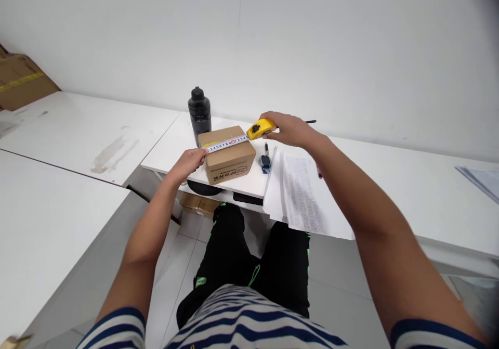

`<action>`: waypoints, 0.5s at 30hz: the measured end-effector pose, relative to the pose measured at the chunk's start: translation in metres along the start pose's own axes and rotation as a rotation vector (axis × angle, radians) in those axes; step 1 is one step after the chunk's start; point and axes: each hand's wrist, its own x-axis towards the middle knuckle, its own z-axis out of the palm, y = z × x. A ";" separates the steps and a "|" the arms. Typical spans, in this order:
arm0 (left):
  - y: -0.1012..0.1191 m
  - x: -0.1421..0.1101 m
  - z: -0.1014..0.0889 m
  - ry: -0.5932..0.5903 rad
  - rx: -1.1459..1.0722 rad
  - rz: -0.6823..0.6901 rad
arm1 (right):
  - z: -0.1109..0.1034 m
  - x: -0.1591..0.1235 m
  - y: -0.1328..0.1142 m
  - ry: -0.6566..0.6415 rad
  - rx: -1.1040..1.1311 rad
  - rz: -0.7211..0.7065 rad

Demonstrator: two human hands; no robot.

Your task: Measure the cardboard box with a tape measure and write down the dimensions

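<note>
A small brown cardboard box [230, 157] with dark printing on its front sits on the white table. Across its top lies the pulled-out blade of a yellow tape measure [260, 128], its numbers facing up. My right hand [287, 128] grips the tape measure's case just past the box's right edge; a thin dark stick, perhaps a pen, pokes out behind that hand. At the left edge of the box my left hand [191, 163] is closed, pinching the end of the blade against the corner.
A black bottle [199, 111] stands behind the box. Right of it lie a watch [265, 162], a pen [266, 149] and printed sheets [302, 193]. More papers [479, 180] rest far right. A large carton [25, 81] occupies the far left; brown boxes [198, 203] are under the table.
</note>
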 end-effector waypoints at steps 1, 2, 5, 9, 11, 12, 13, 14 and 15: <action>0.005 -0.003 -0.003 0.012 -0.012 0.014 | -0.004 -0.008 -0.006 0.034 -0.019 -0.016; 0.012 -0.005 -0.007 0.036 -0.024 0.044 | -0.008 -0.017 -0.013 0.064 -0.029 -0.029; 0.037 0.007 -0.012 0.163 0.023 0.231 | -0.005 -0.049 -0.041 0.151 -0.036 -0.030; 0.062 0.058 0.005 0.186 0.341 0.354 | 0.031 -0.076 -0.083 0.284 -0.033 0.055; 0.063 0.082 0.020 0.180 0.566 0.298 | 0.053 -0.076 -0.099 0.300 -0.042 0.104; 0.060 0.090 0.027 0.187 0.677 0.257 | 0.063 -0.073 -0.104 0.287 -0.051 0.128; 0.057 0.096 0.033 0.198 0.764 0.209 | 0.070 -0.069 -0.108 0.267 -0.060 0.150; 0.054 0.099 0.038 0.211 0.821 0.155 | 0.076 -0.066 -0.111 0.247 -0.070 0.171; 0.050 0.100 0.040 0.224 0.851 0.104 | 0.079 -0.062 -0.112 0.231 -0.077 0.191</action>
